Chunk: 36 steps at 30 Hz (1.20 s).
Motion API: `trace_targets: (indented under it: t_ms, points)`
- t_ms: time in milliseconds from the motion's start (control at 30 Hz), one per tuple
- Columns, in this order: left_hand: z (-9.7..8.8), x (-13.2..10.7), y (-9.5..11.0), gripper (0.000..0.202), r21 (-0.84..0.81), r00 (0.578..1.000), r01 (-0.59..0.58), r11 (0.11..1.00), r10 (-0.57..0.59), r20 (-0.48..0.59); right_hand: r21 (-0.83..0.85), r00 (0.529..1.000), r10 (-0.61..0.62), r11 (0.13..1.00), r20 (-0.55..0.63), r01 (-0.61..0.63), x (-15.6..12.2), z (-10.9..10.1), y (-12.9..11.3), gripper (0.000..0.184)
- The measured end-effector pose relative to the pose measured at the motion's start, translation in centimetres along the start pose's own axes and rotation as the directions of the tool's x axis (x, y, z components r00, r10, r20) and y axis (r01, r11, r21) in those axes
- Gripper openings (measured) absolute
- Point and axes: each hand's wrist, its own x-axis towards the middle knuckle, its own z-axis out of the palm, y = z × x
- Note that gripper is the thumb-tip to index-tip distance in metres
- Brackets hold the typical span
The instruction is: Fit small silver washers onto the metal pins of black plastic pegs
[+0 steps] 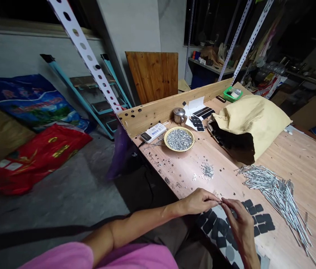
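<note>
"What stands at the left of the table (311, 164)?"
"A yellow bowl (179, 150) of small metal pieces (179, 138). Nearer, the left hand (198, 201) pinches a tiny part (219, 203) (too small to identify) between thumb and fingers, over the table's near side."
"And to the right?"
"The right hand (240, 216), its fingers and thumb pressed together on that part; then dark pads (266, 218) and, farther right, heaped metal rods (279, 194)."

Pinched piece (219, 203) indistinct, pink sleeve (62, 256) cropped
</note>
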Motion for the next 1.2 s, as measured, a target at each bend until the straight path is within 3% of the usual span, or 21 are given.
trace_targets:
  t_ms: [133, 200, 300, 467, 600, 733, 867, 1067, 1200]
  points:
    - [-0.3, -0.2, 0.6, 0.034, -0.188, 0.973, 0.137, 0.973, -0.097, 0.209, 0.055, 0.996, 0.039, 0.998, 0.082, -0.043, 0.1, -1.2, -0.2, 0.020]
    - [-0.2, -0.3, 0.7, 0.036, -0.193, 0.973, 0.126, 0.973, -0.084, 0.213, 0.042, 0.996, 0.026, 0.999, 0.088, -0.030, 0.0, -1.5, -0.3, 0.020]
    - [-0.1, -0.3, 0.7, 0.033, -0.148, 0.992, 0.011, 0.989, 0.008, 0.123, 0.018, 0.996, -0.021, 1.000, 0.081, 0.020, -0.1, -1.7, -0.6, 0.017]
    - [-0.4, -0.1, 0.3, 0.044, -0.254, 0.938, 0.169, 0.952, -0.076, 0.337, -0.020, 0.993, -0.087, 0.996, 0.082, 0.088, -0.2, -1.6, -1.0, 0.015]
    - [-0.2, -0.2, 0.3, 0.036, -0.131, 0.989, -0.024, 0.991, 0.042, 0.139, -0.027, 0.992, -0.097, 0.995, 0.078, 0.099, -0.4, -1.4, -0.8, 0.018]
    - [0.3, -0.4, 0.4, 0.035, -0.071, 0.991, -0.053, 0.996, 0.061, 0.120, 0.007, 0.996, -0.031, 0.999, 0.080, 0.031, -0.7, -1.2, -0.5, 0.014]
    - [0.8, -0.5, 0.4, 0.025, 0.114, 0.979, -0.204, 0.972, 0.204, 0.014, -0.079, 0.994, -0.096, 0.992, 0.059, 0.101, -0.9, -0.8, -0.3, 0.016]
    - [1.3, -0.6, -0.1, 0.025, 0.228, 0.959, -0.283, 0.932, 0.281, 0.041, -0.298, 0.964, -0.257, 0.917, 0.069, 0.266, -0.6, -0.4, 0.2, 0.025]
    - [1.4, -0.8, -0.3, 0.026, 0.358, 0.939, -0.341, 0.869, 0.336, 0.078, -0.382, 0.948, -0.301, 0.868, 0.105, 0.317, -0.4, -0.3, 0.4, 0.038]
